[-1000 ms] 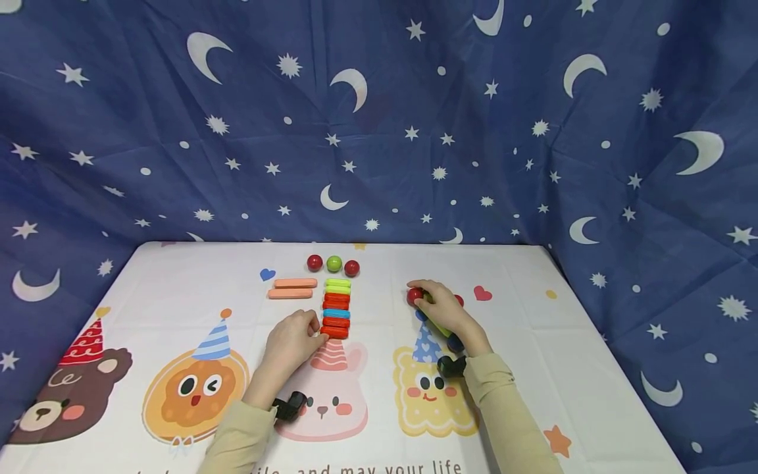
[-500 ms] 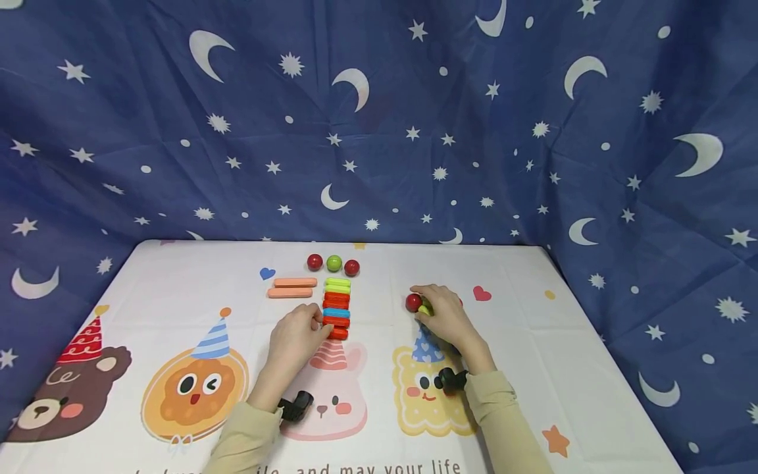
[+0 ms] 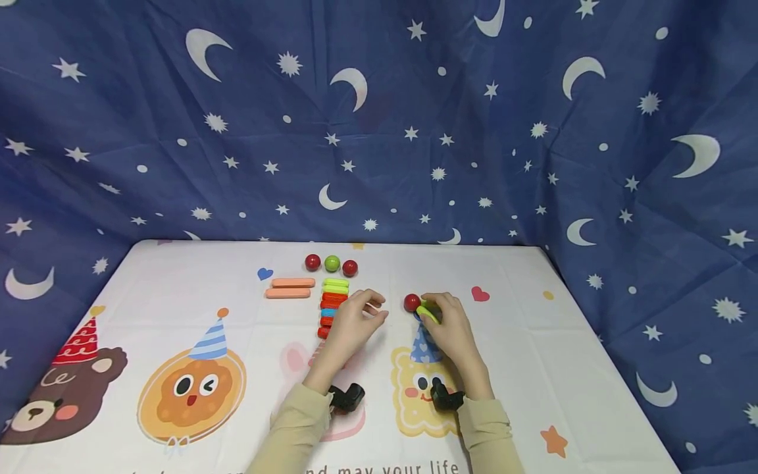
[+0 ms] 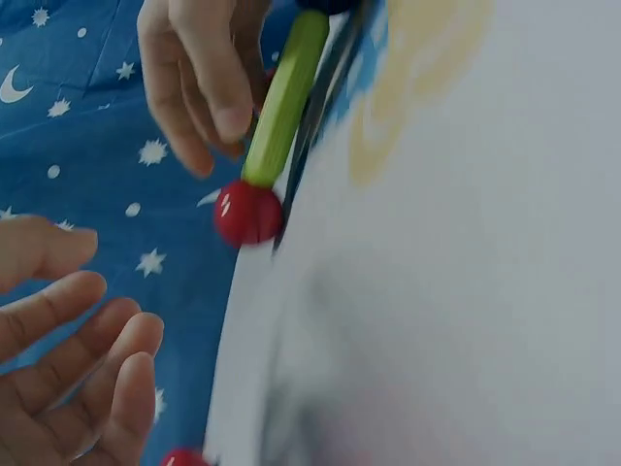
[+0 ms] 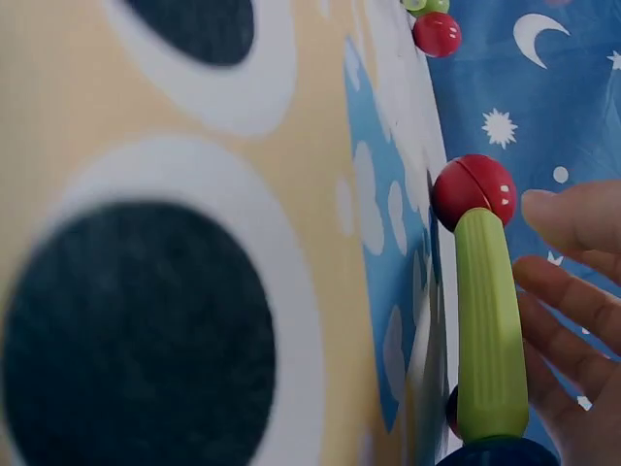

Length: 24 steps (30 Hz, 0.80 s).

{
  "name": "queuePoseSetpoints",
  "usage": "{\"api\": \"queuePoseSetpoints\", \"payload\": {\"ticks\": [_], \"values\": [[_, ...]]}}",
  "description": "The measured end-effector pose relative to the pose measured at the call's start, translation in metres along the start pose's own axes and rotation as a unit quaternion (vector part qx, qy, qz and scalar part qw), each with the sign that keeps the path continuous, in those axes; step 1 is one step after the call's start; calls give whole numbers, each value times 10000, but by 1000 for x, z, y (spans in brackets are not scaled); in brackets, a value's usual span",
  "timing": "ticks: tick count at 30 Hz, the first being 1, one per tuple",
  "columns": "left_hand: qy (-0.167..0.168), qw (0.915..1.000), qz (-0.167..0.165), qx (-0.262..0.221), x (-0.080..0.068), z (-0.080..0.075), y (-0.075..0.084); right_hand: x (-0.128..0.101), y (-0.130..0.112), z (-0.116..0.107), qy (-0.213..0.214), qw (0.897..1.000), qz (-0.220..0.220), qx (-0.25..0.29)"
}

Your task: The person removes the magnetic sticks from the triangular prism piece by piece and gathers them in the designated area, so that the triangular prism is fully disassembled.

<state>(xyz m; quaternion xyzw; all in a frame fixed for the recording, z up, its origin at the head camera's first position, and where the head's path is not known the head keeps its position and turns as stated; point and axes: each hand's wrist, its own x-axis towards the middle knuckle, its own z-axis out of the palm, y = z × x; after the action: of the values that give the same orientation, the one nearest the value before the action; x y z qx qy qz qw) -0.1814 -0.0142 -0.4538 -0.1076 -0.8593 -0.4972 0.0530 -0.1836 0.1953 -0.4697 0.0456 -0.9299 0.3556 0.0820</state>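
Observation:
My left hand (image 3: 352,322) is in the air just right of the row of short coloured sticks, its fingers loosely bent and holding nothing. My right hand (image 3: 451,329) hangs over a ribbed green stick (image 3: 428,314) with a red ball (image 3: 411,303) at its far end. In the right wrist view, the fingers (image 5: 572,291) lie beside the green stick, apart from it. A dark blue ball (image 5: 497,453) sits at its near end. The hand covers this part of the assembly in the head view.
Stacked green, red and blue sticks (image 3: 334,297) lie partly behind my left hand. Two orange sticks (image 3: 288,293) lie left of them. Behind are two red balls and a green ball (image 3: 332,263). A printed white cloth (image 3: 521,395) covers the table; a blue starry curtain (image 3: 391,131) hangs behind.
My left hand has left the lowest red stick of the row and moved right, towards the right hand. The right hand has shifted slightly back towards me, showing more of the green stick.

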Motion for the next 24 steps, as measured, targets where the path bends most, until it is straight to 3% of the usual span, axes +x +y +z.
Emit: {"api": "queuePoseSetpoints", "payload": {"ticks": [4,10,16,20,24], "values": [[-339,9990,-63,-277,15,24,3,-2,1,-1,16,9997,219,81],[-464,9959,-303,-710,36,52,-2,-6,-1,2,87,9996,268,-96],[-805,9935,-398,-706,45,63,-8,-8,-2,6,114,9992,198,-326],[-897,9944,-266,-487,47,67,-10,-6,-1,8,81,9991,117,-389],[-931,9935,-333,-569,51,72,-11,-4,1,7,119,9989,155,-437]]}}
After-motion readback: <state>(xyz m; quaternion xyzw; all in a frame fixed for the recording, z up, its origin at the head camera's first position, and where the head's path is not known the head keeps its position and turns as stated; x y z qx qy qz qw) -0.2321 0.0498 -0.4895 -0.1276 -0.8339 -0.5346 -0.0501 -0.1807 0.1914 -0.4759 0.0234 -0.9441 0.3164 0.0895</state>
